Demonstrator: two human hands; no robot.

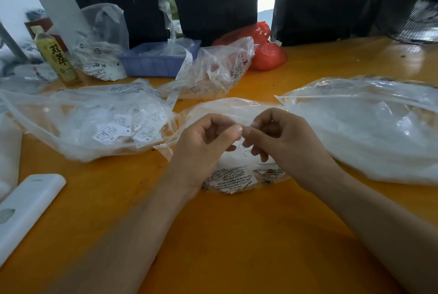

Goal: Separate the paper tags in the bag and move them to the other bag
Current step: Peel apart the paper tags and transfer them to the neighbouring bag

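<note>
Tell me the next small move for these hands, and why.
Probably pull the hands apart to separate the paper tag: left hand and right hand both pinch it above the middle bag, and loose tags already lie in the left bag.

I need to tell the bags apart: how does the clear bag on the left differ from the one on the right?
The left clear bag shows loose printed paper tags through its plastic; the right clear bag shows only a whitish mass, no print readable. The left bag looks crumpled and smaller; the right one spreads wider and smoother. Both lie on the orange table.
</note>
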